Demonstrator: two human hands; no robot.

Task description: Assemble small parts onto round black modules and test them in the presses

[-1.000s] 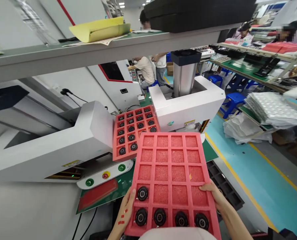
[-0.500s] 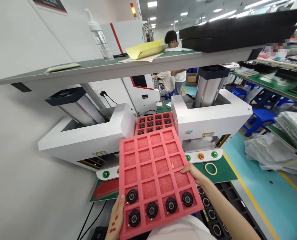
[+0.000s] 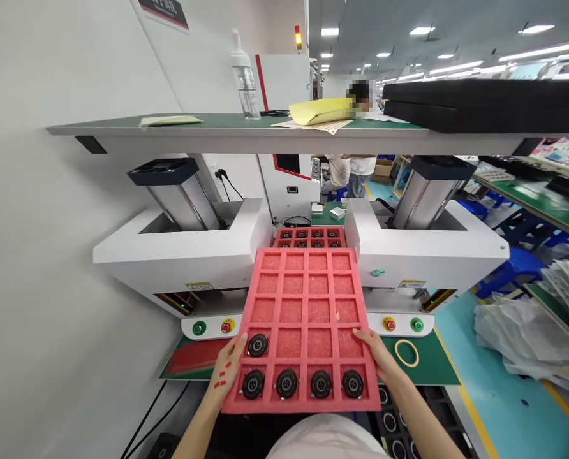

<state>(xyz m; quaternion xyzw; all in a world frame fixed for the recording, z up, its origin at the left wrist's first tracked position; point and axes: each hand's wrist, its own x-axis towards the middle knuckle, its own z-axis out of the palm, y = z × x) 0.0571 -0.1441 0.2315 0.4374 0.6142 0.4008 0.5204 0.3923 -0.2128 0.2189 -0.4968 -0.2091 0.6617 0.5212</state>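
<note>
A pink foam tray (image 3: pixel 282 298) divided into square compartments is held up between both hands. Round black parts (image 3: pixel 287 383) fill its nearest row, and one more sits at the left of the row above; the other compartments hold none. My left hand (image 3: pixel 228 370), with red marks on its back, grips the tray's left edge near the front. On the right edge, my right hand (image 3: pixel 374 352) has its thumb over the rim and its other fingers hidden beneath. Behind the raised tray lies another pink tray (image 3: pixel 309 231) with similar black parts.
White press machines stand at left (image 3: pixel 208 252) and right (image 3: pixel 409 255), with green and red buttons. A shelf (image 3: pixel 265 141) crosses above, bearing a bottle, yellow paper and black foam. A cream ring (image 3: pixel 406 353) lies on the green bench. Black trays (image 3: pixel 432 408) are below right. People are beyond.
The held tray has turned straight and levelled, its far end now nearer the rear tray. Both hands still grip its sides. The camera view has also straightened.
</note>
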